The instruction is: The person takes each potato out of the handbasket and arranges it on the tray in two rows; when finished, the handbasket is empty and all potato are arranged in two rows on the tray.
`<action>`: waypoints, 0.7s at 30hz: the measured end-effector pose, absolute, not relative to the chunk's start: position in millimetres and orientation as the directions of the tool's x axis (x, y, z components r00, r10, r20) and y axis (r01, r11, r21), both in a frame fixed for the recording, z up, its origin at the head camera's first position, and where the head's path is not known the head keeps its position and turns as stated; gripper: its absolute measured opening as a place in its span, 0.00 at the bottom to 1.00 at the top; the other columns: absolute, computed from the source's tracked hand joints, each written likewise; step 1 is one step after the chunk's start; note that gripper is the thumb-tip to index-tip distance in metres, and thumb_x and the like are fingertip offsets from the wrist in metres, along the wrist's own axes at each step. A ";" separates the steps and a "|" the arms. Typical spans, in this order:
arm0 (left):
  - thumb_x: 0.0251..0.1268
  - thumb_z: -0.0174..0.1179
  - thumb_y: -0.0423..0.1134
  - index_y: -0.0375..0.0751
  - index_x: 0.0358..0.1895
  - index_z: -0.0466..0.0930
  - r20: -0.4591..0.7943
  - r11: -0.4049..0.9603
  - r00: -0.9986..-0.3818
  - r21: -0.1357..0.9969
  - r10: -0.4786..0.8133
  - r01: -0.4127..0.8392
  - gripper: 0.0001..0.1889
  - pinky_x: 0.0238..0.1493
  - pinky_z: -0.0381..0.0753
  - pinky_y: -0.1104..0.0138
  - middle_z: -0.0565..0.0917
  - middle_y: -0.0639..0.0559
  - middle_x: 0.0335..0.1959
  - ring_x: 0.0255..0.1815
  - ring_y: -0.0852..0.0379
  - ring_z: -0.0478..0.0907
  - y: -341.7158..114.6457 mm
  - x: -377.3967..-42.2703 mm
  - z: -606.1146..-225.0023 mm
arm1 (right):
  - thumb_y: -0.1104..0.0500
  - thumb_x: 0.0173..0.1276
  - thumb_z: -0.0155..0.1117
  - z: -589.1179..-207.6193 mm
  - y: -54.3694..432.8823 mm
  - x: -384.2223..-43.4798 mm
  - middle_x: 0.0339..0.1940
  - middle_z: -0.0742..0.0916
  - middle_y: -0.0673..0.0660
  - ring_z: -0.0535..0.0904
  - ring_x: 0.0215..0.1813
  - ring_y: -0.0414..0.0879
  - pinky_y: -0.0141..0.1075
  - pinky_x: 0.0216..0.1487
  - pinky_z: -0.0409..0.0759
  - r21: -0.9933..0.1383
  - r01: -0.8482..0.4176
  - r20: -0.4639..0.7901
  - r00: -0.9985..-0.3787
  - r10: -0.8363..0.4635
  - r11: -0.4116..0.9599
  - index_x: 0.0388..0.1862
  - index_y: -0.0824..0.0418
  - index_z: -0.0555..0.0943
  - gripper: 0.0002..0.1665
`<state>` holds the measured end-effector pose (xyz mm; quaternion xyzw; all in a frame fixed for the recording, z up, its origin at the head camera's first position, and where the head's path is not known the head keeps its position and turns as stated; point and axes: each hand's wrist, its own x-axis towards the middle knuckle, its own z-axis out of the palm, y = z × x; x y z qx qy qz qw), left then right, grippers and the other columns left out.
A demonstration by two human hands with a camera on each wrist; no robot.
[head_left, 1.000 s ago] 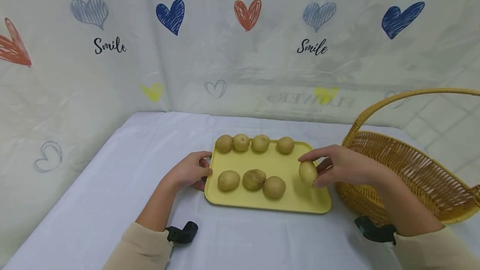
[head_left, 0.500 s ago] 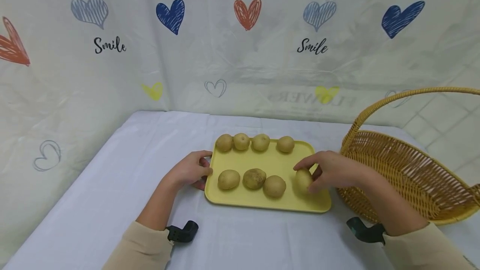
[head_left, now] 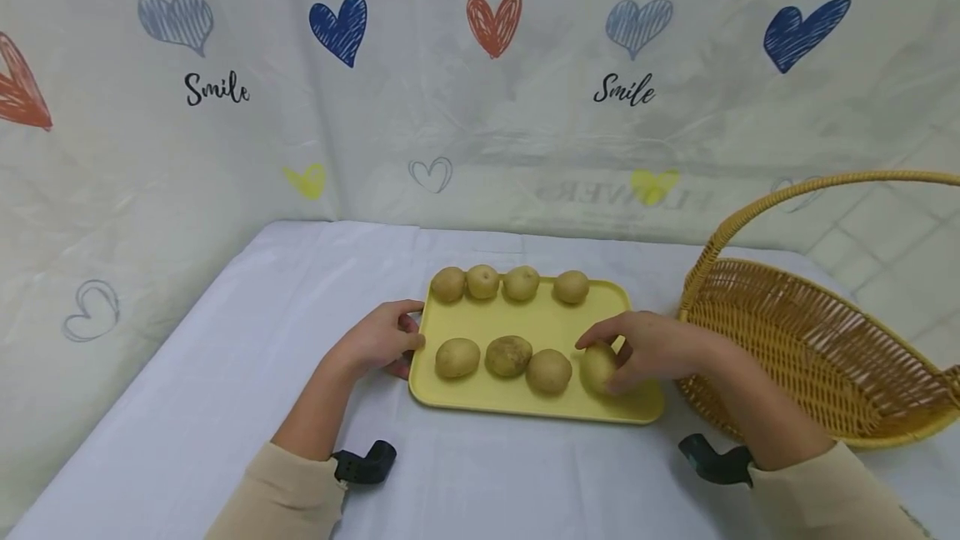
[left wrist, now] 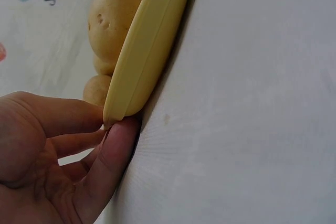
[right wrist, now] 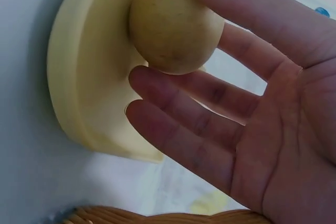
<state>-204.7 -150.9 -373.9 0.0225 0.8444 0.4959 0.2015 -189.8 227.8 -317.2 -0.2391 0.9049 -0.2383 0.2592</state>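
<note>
A yellow tray (head_left: 491, 407) lies on the white cloth with potatoes in two rows. My left hand (head_left: 378, 338) pinches the tray's left edge; in the left wrist view the thumb (left wrist: 118, 142) presses at the rim. My right hand (head_left: 654, 347) holds a pale potato (head_left: 597, 368) between thumb and fingers, low over the tray's right part. This potato (right wrist: 176, 24) appears to touch the tray in the right wrist view. It sits at the right end of the front row, beside a round brown potato (head_left: 549, 372). A blotchy potato (head_left: 508, 356) and another potato (head_left: 457, 357) lie further left.
Several potatoes line the tray's back edge, among them one potato (head_left: 571, 287) set apart on the right. A wicker basket (head_left: 795, 315) with a tall handle stands to the right, partly behind my right forearm. A heart-printed curtain (head_left: 480, 107) hangs behind the table.
My right hand has moved left and down with the potato, from above the tray's right side to beside the front row. The left hand has stayed at the tray's edge.
</note>
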 end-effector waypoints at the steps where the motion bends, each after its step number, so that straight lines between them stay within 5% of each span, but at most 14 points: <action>1: 0.69 0.58 0.28 0.37 0.78 0.63 -0.318 0.502 -0.918 0.849 0.238 -0.164 0.34 0.29 0.90 0.62 0.75 0.42 0.47 0.36 0.53 0.80 -150.7 -204.5 -373.7 | 0.54 0.57 0.79 -317.8 227.4 -189.5 0.65 0.83 0.58 0.86 0.52 0.49 0.41 0.51 0.84 -0.562 -0.308 -0.354 -0.749 -0.560 0.768 0.65 0.54 0.82 0.34; 13: 0.70 0.57 0.29 0.37 0.79 0.62 -0.319 0.494 -0.918 0.853 0.237 -0.169 0.34 0.30 0.90 0.62 0.74 0.42 0.49 0.38 0.53 0.80 -150.0 -205.8 -371.3 | 0.52 0.59 0.78 -314.3 228.4 -185.2 0.69 0.81 0.59 0.86 0.56 0.54 0.42 0.51 0.84 -0.583 -0.304 -0.328 -0.761 -0.560 0.754 0.68 0.53 0.81 0.36; 21: 0.72 0.56 0.33 0.37 0.79 0.60 -0.309 0.520 -0.928 0.838 0.208 -0.163 0.34 0.33 0.90 0.62 0.75 0.42 0.51 0.40 0.53 0.79 -146.2 -206.1 -364.9 | 0.44 0.67 0.73 -300.2 229.5 -180.7 0.67 0.82 0.57 0.80 0.63 0.58 0.47 0.53 0.84 -0.530 -0.371 -0.188 -0.825 -0.533 0.762 0.68 0.52 0.80 0.33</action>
